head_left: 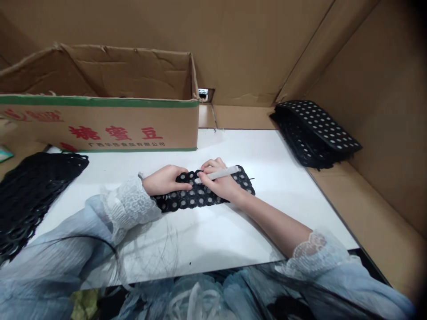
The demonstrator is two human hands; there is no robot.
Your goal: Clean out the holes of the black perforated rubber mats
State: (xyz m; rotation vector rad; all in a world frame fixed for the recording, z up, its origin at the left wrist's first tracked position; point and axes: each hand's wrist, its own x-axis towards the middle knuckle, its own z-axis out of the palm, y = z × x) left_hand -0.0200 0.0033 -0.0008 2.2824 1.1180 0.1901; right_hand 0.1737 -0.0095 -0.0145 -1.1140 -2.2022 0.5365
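A black strip with rows of round pale spots (183,203) lies flat on the white tabletop in front of me. My left hand (167,178) grips its left part, with the thumb across the top and a finger along the far edge. In my right hand (222,183) is a slim white pen (223,172), slanted with its lower end at the spots near the strip's middle. The hand rests on the strip and hides part of it. A thin dark strand sticks out from the strip's right end.
At the back left stands an open cardboard box (180,126). A pile of black openwork pieces (40,182) lies on the left. Spotted black pieces (313,129) are stacked at the right edge. Cardboard walls (247,49) enclose the back and right.
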